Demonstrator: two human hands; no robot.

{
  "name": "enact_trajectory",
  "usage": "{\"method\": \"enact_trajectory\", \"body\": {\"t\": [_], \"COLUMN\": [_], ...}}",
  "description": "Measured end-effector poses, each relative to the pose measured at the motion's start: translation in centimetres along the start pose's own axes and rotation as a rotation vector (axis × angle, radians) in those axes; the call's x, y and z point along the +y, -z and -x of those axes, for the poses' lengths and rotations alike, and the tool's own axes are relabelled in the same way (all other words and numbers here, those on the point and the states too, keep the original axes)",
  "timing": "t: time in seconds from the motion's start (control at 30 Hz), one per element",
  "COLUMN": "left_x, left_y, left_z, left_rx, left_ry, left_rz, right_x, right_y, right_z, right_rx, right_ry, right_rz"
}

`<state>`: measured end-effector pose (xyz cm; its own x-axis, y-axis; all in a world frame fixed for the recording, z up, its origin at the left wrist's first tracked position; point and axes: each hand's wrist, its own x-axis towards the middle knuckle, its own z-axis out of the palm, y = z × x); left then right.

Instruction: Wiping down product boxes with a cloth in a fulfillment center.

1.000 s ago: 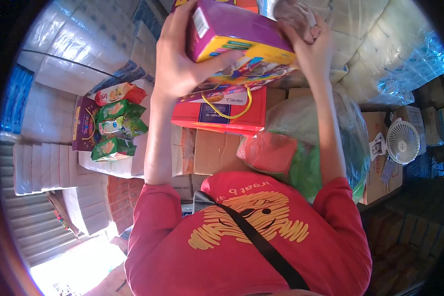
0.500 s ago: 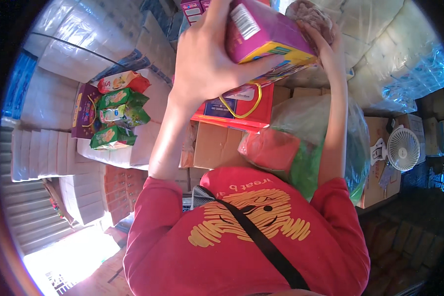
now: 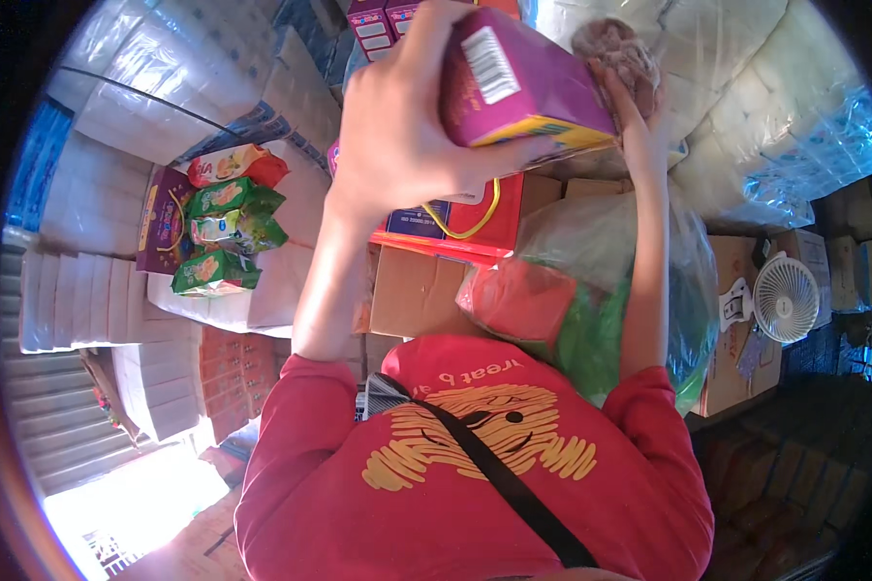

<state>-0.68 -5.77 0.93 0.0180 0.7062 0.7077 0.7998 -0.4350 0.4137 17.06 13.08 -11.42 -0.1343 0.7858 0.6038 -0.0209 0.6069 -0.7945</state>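
Wrapped round the near end of a purple-and-yellow box is my left hand, thumb along the yellow lower side. At the box's right end, my right hand grips a crumpled pinkish-brown cloth pressed against the box. Directly below sits a red gift box with a yellow cord handle, partly covered by my left hand. More purple cartons show behind at the top.
Green and red snack packets and a purple box lie left. A clear bag holds red and green items. Wrapped bulk packs stand upper right, a white fan on the right, cardboard boxes below.
Since a second ago the purple box and both hands have shifted right; in the last half second they moved slightly down, and the box turned to show more of its barcoded face.
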Motion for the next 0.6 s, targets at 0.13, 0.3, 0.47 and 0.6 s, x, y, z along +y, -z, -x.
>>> {"method": "enact_trajectory", "body": {"t": [0.13, 0.3, 0.47, 0.6], "left_x": [-0.9, -3.0, -3.9, -3.8], "left_y": [0.7, 0.7, 1.2, 1.4], "left_z": [-0.4, 1.0, 2.1, 3.0], "left_rx": [-0.048, -0.011, 0.060, 0.082], "left_ry": [0.075, 0.178, 0.070, 0.128], "left_rz": [0.133, 0.280, 0.199, 0.278], "right_x": [1.5, -1.0, -0.6, -1.1], "right_y": [0.0, -1.7, -2.1, -2.6], "right_z": [-0.9, -0.6, -0.2, 0.0], "right_rx": [-0.053, -0.017, -0.042, -0.075], "right_ry": [-0.121, -0.039, -0.016, -0.208], "right_rz": [-0.165, 0.031, 0.148, -0.208]}}
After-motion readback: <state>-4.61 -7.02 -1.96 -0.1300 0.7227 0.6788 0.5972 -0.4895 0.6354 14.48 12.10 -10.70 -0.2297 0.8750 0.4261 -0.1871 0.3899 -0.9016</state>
